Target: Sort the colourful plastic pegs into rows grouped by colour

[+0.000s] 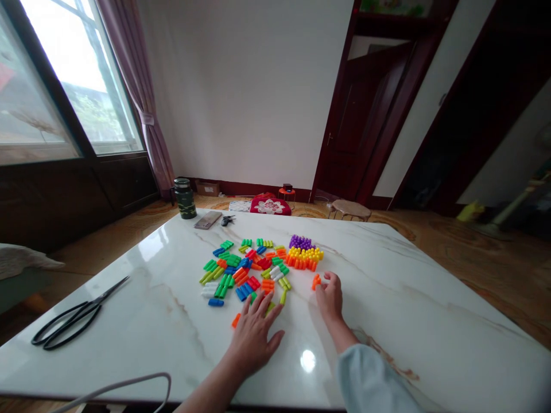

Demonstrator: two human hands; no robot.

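My left hand point(253, 332) lies with spread fingers at the near edge of a loose pile of small tube-shaped plastic toy pieces point(232, 261) in green, blue, red, white, orange and lime. Its fingertips hide some of them, and an orange piece point(236, 320) sticks out beside it. To the right, my right hand point(330, 295) has its fingers curled around a small orange plastic piece point(316, 281), close to the tabletop. Just beyond stand sorted rows of orange pieces point(301, 263), yellow pieces point(306, 253) and purple pieces point(300, 242).
Large black-handled scissors point(80, 315) lie at the left of the white marble-patterned table point(413, 321). A camouflage flask point(185, 199), a phone point(208, 219) and keys point(228, 220) occupy the far left corner. A grey cable point(129, 381) loops over the near edge. A round stool point(350, 209) stands behind.
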